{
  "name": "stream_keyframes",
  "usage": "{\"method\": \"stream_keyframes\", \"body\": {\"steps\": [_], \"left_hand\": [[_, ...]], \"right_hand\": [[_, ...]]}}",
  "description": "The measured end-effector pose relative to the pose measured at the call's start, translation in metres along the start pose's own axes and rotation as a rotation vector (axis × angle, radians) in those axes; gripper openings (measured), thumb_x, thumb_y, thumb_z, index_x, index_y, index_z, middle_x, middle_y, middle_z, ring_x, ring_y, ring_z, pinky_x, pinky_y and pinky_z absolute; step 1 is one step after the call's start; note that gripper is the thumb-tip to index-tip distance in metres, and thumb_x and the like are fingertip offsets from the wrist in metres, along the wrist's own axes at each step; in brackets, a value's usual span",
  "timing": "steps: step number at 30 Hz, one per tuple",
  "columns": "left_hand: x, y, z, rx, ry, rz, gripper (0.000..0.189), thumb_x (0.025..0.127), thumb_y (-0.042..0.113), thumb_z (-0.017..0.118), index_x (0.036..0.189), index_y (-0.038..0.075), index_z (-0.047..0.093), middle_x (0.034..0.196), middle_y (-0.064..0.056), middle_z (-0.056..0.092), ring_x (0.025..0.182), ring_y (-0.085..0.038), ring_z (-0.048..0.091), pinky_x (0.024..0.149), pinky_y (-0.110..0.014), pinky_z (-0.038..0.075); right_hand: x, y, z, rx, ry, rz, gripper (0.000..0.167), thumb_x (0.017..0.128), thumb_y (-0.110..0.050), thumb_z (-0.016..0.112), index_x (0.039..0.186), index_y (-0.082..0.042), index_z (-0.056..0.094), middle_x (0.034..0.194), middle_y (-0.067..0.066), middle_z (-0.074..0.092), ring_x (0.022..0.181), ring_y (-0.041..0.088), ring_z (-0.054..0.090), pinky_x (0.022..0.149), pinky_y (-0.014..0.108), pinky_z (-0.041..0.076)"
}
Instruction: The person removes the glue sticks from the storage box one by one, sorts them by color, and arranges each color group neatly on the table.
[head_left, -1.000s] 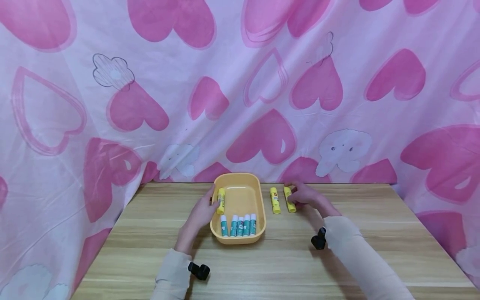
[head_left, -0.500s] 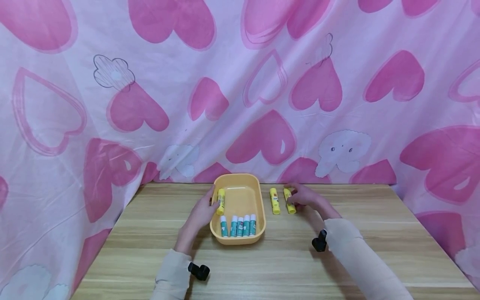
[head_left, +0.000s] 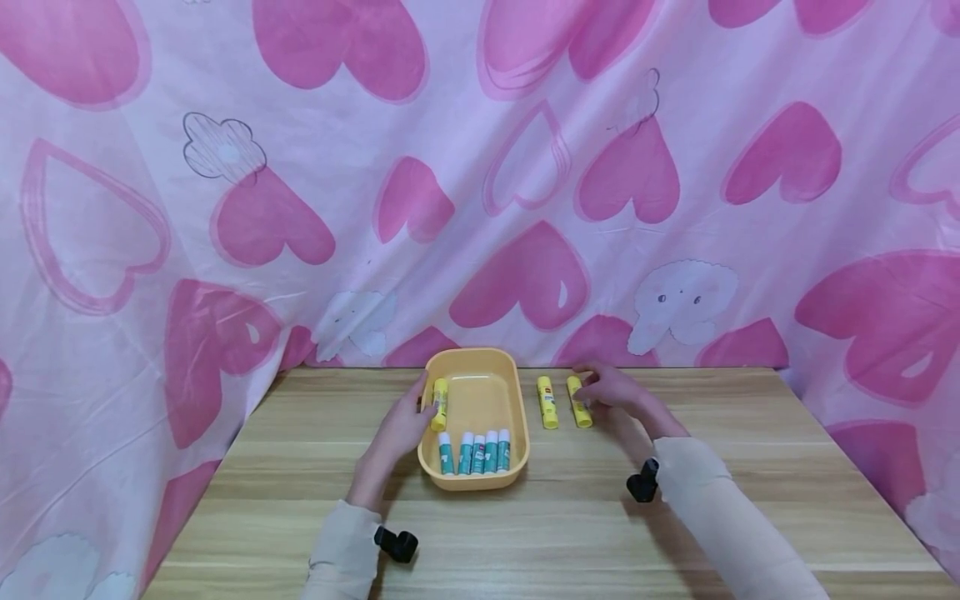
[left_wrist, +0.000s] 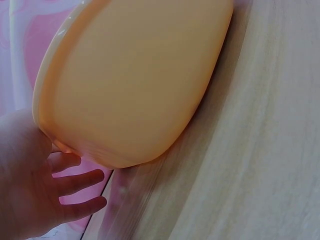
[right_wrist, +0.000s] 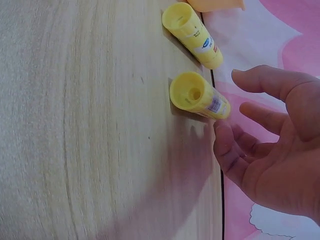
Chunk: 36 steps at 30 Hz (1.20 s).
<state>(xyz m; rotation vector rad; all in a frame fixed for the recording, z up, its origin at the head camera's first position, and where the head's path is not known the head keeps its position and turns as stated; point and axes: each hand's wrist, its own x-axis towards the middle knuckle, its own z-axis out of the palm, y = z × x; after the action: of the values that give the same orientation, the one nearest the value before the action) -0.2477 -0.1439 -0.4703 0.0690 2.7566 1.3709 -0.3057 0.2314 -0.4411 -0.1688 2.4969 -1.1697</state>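
Note:
My left hand (head_left: 403, 427) grips the left rim of a shallow orange-yellow tray (head_left: 522, 417), thumb over the rim and fingers outside; the left wrist view shows the tray's outer wall (left_wrist: 135, 80). Inside, a yellow glue stick (head_left: 440, 404) lies by my thumb, and several teal glue sticks with white caps (head_left: 478, 456) are lined up at the near end. To the tray's right, two yellow glue sticks lie on the table, the nearer to the tray (head_left: 547, 403) and the farther (head_left: 579, 402). Beside the farther one is my right hand (head_left: 618, 392), fingers loosely bent, a fingertip at its far end.
The wooden table (head_left: 540, 533) meets a pink heart-patterned cloth (head_left: 517, 275) just behind the tray and glue sticks. Each wrist carries a small black camera, one on the left (head_left: 396, 544) and one on the right (head_left: 642, 482).
Both hands, the tray and the glue sticks stay almost where they were. The whole head view has shifted very slightly.

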Motion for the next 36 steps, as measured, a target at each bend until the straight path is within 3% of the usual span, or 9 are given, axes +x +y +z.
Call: {"method": "stream_keyframes", "body": {"steps": [4,8,12,17,22,26,32,36], "left_hand": [[0.0,0.0,0.0,-0.003,0.0,0.003,0.068,0.101,0.021,0.05,0.16,0.015,0.018,0.165,-0.008,0.025,0.149,-0.029,0.03,0.12,-0.05,0.028],[0.0,-0.001,0.0,0.0,-0.001,0.005,0.068,0.101,0.021,0.05,0.16,0.014,0.018,0.165,-0.009,0.025,0.149,-0.029,0.031,0.12,-0.05,0.028],[0.0,-0.001,0.0,-0.003,-0.002,0.002,0.068,0.101,0.021,0.05,0.16,0.014,0.017,0.165,-0.008,0.025,0.149,-0.028,0.031,0.12,-0.05,0.028],[0.001,-0.002,0.001,-0.01,-0.003,-0.012,0.068,0.101,0.022,0.05,0.161,0.017,0.017,0.165,-0.006,0.025,0.15,-0.027,0.029,0.121,-0.048,0.027],[0.002,-0.002,0.001,-0.01,-0.006,-0.005,0.068,0.102,0.021,0.05,0.161,0.017,0.016,0.165,-0.006,0.024,0.15,-0.027,0.027,0.121,-0.049,0.027],[0.002,-0.001,0.001,-0.009,-0.009,-0.008,0.068,0.102,0.021,0.049,0.161,0.018,0.016,0.166,-0.005,0.023,0.15,-0.026,0.027,0.121,-0.049,0.028],[0.001,-0.001,0.001,-0.006,-0.007,-0.004,0.067,0.102,0.021,0.049,0.161,0.016,0.016,0.165,-0.007,0.024,0.15,-0.028,0.028,0.12,-0.049,0.028],[0.002,-0.001,0.002,-0.006,-0.003,-0.005,0.067,0.102,0.02,0.049,0.16,0.016,0.017,0.165,-0.007,0.024,0.149,-0.028,0.03,0.12,-0.049,0.029]], "right_hand": [[0.0,-0.001,-0.001,0.007,0.009,0.014,0.062,0.093,-0.015,0.064,0.148,-0.003,0.038,0.109,0.016,0.05,0.073,0.025,0.053,0.071,0.041,0.051],[-0.003,-0.003,-0.003,0.011,0.011,0.001,0.059,0.094,-0.014,0.062,0.147,-0.001,0.039,0.092,0.009,0.05,0.065,0.023,0.048,0.065,0.038,0.048],[-0.006,-0.005,-0.005,0.019,0.007,-0.069,0.054,0.095,-0.012,0.061,0.143,0.004,0.043,0.072,0.002,0.043,0.059,0.02,0.04,0.057,0.034,0.042],[-0.006,-0.008,-0.005,0.019,0.008,-0.156,0.048,0.095,-0.01,0.06,0.138,0.009,0.047,0.065,-0.002,0.038,0.056,0.014,0.037,0.054,0.031,0.04],[-0.004,-0.015,-0.004,0.003,0.035,-0.153,0.043,0.095,-0.014,0.063,0.133,0.006,0.054,0.068,0.001,0.042,0.06,0.019,0.043,0.056,0.031,0.043],[-0.004,-0.024,-0.003,-0.014,0.049,-0.139,0.041,0.095,-0.017,0.064,0.131,0.002,0.057,0.082,0.006,0.052,0.071,0.026,0.053,0.062,0.033,0.051],[-0.005,-0.039,0.0,0.008,0.046,-0.135,0.04,0.095,-0.014,0.062,0.13,0.003,0.058,0.101,0.013,0.061,0.088,0.035,0.059,0.076,0.047,0.059],[-0.004,-0.046,0.002,0.022,0.041,-0.134,0.039,0.095,-0.016,0.063,0.13,0.0,0.058,0.107,0.014,0.063,0.095,0.035,0.06,0.08,0.048,0.06]]}}
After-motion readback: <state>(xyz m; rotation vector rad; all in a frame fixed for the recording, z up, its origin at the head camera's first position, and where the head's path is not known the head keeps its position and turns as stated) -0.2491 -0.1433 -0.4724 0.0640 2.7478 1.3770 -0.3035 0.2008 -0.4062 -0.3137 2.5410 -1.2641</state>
